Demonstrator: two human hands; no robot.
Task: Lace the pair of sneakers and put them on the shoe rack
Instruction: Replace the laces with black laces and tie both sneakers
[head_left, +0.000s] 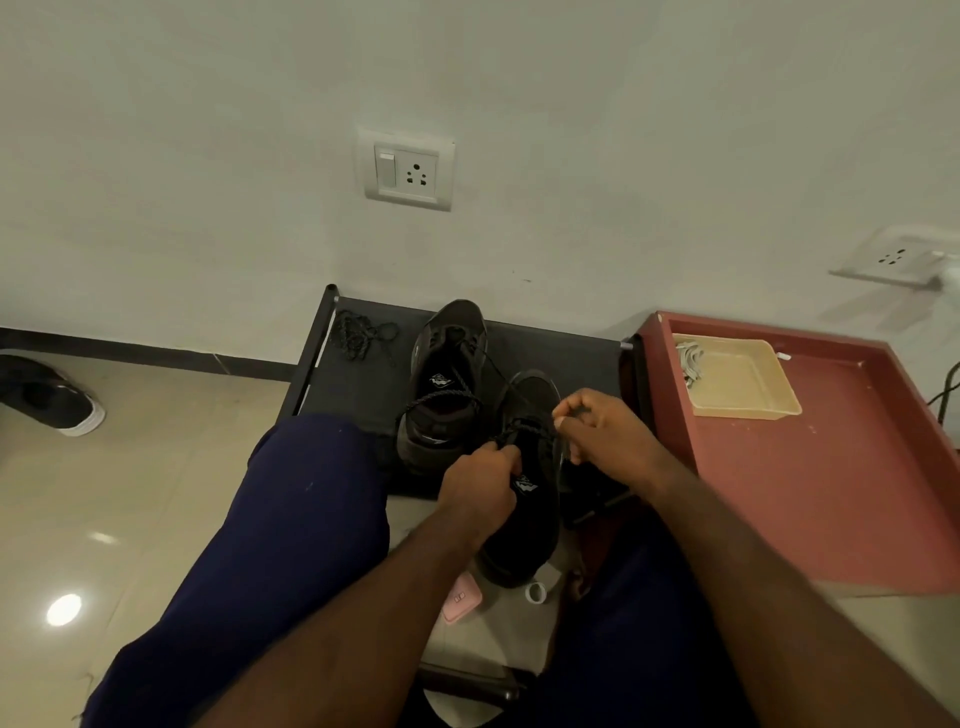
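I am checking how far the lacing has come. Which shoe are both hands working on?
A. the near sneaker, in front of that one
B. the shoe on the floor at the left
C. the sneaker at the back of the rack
A: the left hand and the right hand both hold the lace over the near sneaker, while the far sneaker has no hand on it.

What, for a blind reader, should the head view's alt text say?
The left hand and right hand hold the lace of a black sneaker. A second sneaker and a loose lace lie on the black rack.
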